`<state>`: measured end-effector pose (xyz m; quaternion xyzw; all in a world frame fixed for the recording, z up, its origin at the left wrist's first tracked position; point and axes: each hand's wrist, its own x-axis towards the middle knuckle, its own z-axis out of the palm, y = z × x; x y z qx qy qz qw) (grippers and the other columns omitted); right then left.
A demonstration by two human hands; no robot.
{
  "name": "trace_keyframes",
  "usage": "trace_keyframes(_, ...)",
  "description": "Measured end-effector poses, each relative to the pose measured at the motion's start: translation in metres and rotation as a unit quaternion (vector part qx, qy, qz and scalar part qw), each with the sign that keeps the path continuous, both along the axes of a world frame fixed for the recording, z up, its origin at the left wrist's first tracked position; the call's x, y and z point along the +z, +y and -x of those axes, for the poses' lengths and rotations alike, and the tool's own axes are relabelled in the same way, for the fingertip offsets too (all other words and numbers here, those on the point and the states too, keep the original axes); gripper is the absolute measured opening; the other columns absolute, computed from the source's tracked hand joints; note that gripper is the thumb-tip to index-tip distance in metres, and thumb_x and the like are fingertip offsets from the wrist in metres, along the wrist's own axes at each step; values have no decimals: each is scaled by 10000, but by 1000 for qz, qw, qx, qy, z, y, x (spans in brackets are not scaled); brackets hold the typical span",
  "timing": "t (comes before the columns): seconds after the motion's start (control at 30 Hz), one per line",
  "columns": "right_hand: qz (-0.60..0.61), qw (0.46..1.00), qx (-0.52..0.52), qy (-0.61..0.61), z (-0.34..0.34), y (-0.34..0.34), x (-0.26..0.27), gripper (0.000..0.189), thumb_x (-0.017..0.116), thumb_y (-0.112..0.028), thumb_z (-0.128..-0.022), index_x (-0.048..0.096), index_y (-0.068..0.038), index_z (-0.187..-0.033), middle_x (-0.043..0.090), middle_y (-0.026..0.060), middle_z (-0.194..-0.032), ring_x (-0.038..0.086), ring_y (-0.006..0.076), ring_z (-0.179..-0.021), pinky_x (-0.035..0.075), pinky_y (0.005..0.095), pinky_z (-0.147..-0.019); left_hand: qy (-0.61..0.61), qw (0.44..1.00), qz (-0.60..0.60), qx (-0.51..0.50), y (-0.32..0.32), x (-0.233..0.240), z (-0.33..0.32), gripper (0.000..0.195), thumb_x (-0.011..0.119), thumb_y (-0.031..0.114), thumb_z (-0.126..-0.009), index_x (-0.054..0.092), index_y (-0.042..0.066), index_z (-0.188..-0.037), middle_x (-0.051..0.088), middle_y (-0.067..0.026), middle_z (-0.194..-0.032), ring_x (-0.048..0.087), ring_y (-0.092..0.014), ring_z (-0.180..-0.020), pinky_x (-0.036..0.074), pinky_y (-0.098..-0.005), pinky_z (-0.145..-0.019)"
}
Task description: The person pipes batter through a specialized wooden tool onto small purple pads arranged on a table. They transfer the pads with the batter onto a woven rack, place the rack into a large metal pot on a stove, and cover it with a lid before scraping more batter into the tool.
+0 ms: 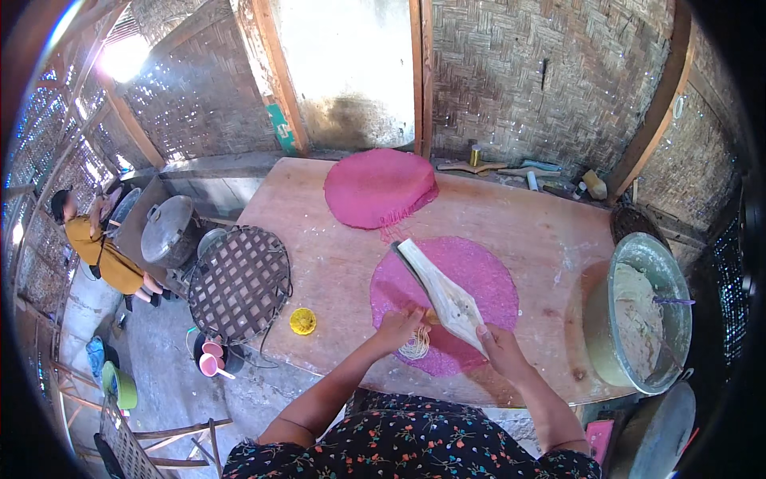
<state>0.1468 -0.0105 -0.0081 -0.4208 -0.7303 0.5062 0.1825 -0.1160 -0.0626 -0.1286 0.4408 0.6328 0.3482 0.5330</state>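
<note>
My left hand [402, 328] is closed around a yellowish part at the near side of a pale, flat wooden tool [449, 296]. My right hand [502, 347] grips the tool's lower right end. The tool is held tilted above a round pink mat [479, 263]. Below my left hand, a small bundle of pale noodle-like strands [415, 347] lies over the mat's near edge. Farther back on the table rests a thick stack of round, darker pink mats [380, 185], with loose pink strands at its near edge. A yellow scalloped disc [303, 321] sits left of the mat.
A large basin of pale dough [637, 323] stands at the wooden table's [526, 221] right end. A round woven lattice tray [239, 281] overlaps the left edge. Beyond it are a lidded metal pot [170, 230] and a person in a mustard garment [105, 254]. Pink dippers [210, 362] are below.
</note>
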Motion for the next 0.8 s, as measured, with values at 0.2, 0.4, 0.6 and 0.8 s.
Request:
trace_keyframes(0.2,-9,999,-38,20,-12,6,-1,448,441,-395,-984,585,9,-856,510,30,-628,475,110,-616,405,314,-555,400,893,-178,-104,-42,61,-9,438,415,417,-951,575,162,-1269,284,-80,-1509,386,-328,-1245,293,-485,-1024)
trace_keyframes(0.4,-28,997,-44,49,-11,9,-4,453,429,-389,-989,585,16,-859,540,29,-649,488,104,-647,410,307,-578,598,737,-308,-68,-68,63,2,388,520,411,-896,650,143,-1144,291,-51,-1502,393,-361,-1235,303,-507,-1020)
trace_keyframes(0.6,39,992,83,84,-11,10,47,517,420,-469,-962,589,-1,-821,565,33,-607,530,186,-499,413,355,-450,354,822,-435,95,-52,147,18,377,714,266,-772,615,101,-1095,512,-117,-1304,455,-353,-1192,355,-469,-1005)
trace_keyframes(0.8,-261,928,256,-73,33,1,98,544,629,-390,-850,521,-141,-1322,572,204,-1238,535,307,-1163,355,386,-1047,260,887,-331,-189,-40,190,-6,509,699,236,-778,522,37,-1211,564,-187,-1187,559,-325,-1079,422,-412,-962)
